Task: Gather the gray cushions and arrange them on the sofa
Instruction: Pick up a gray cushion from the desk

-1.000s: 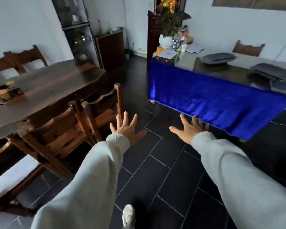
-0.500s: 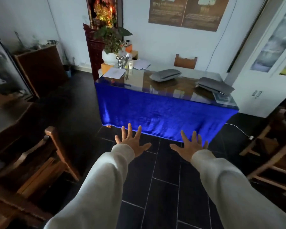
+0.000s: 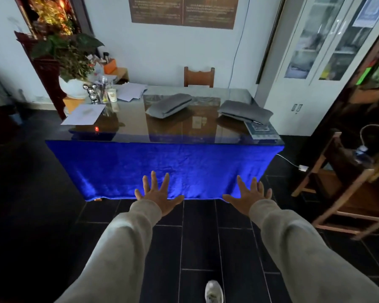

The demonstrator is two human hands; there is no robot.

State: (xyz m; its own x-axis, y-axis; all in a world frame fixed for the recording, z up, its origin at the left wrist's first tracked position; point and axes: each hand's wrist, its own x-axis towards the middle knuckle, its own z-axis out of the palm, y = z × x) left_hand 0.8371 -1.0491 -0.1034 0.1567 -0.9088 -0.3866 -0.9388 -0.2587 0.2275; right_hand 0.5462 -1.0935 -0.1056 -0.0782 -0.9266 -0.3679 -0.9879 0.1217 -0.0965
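My left hand (image 3: 157, 196) and right hand (image 3: 248, 196): fingers spread, empty, near the blue-draped desk (image 3: 162, 167). Two gray cushions (image 3: 170, 105) (image 3: 245, 111) lie apart on its far glass top. Wall poster (image 3: 183, 9) writing illegible; sofa unseen.

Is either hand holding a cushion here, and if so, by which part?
Nothing is held. The left hand and right hand are spread open and empty; both gray cushions lie untouched on the table.
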